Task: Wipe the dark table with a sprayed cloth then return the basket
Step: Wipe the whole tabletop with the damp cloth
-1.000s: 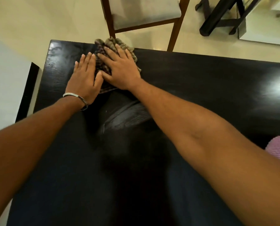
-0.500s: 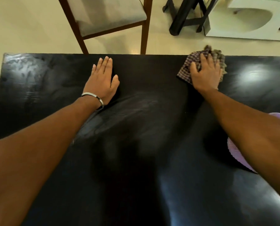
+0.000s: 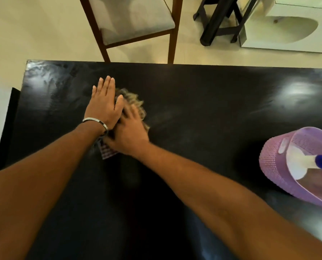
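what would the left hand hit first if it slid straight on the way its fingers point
Probably nothing on the tabletop: the left hand points at the far edge of the dark table, bare along that line. Past the edge stands the wooden chair, lower down; depth is unclear.

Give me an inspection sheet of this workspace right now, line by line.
Surface: dark table, glossy, with glare patches.
Job's things: checked cloth on the table under the right hand; purple basket at the right edge, spray bottle inside.
Clutter: nothing seen.
Grippers: left hand flat on the table, fingers straight; right hand pressing the cloth, blurred.
Cables: nothing seen.
Surroundings: wooden chair beyond the far edge, dark stand, pale floor.
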`<control>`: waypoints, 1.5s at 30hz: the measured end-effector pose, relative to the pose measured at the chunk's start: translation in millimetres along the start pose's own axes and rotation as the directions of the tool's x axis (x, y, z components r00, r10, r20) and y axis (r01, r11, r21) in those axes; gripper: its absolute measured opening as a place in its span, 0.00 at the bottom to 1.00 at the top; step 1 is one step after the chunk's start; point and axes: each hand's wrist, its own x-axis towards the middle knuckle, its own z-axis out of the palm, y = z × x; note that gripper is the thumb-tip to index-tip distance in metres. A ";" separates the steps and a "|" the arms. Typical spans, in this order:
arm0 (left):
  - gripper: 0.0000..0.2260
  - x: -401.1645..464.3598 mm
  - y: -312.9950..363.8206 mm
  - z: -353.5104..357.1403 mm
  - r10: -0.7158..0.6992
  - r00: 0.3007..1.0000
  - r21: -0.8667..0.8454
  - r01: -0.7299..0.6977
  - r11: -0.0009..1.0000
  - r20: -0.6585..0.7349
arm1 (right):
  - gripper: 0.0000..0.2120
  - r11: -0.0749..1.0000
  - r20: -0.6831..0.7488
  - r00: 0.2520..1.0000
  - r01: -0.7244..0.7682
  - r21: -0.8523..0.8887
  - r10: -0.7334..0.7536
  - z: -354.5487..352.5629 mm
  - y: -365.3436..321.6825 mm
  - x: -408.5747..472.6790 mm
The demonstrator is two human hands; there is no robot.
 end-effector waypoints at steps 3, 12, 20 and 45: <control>0.27 -18.5 -6.5 -4.1 -0.040 0.999 0.029 0.040 0.999 0.002 | 0.29 0.961 0.087 0.960 0.270 -0.057 -0.265 10.9 -41.8 -20.8; 0.28 -56.2 -36.5 -16.8 -0.108 0.994 0.021 0.108 0.994 -0.025 | 0.30 0.948 -0.084 0.945 -0.318 -0.011 0.316 -28.8 155.6 -77.4; 0.28 -83.4 -64.9 -21.5 -0.152 0.987 -0.003 0.152 0.988 -0.054 | 0.31 0.723 -0.105 0.716 -0.688 0.058 0.690 -31.5 143.2 -65.1; 0.28 -110.1 -53.5 -4.4 -0.065 0.997 0.001 0.065 0.998 0.037 | 0.32 0.846 -0.089 0.842 -0.533 0.012 0.532 -20.7 146.1 -141.1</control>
